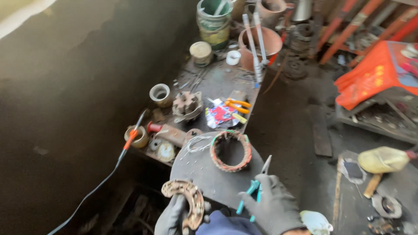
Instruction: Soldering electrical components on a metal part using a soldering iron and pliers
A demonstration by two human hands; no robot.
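My left hand (174,215), in a dark glove, holds a curved, rusty horseshoe-shaped metal plate (187,200) with several holes, low in the view. My right hand (274,206), also gloved, grips pliers with teal handles (254,189), their jaws pointing up toward a ring-shaped copper winding (230,151). The winding, wrapped with red and green ties, lies on a round dark metal plate (204,172) just beyond both hands, with thin wire leads (198,142) trailing to its left.
A cluttered dirty bench (217,80) holds orange-handled pliers (237,105), a metal housing (187,105), tins, a green bucket (213,19) and a clay pot (261,43). A soldering iron (130,139) with cable rests at the left edge. A mallet (381,163) and orange cloth (374,74) lie right.
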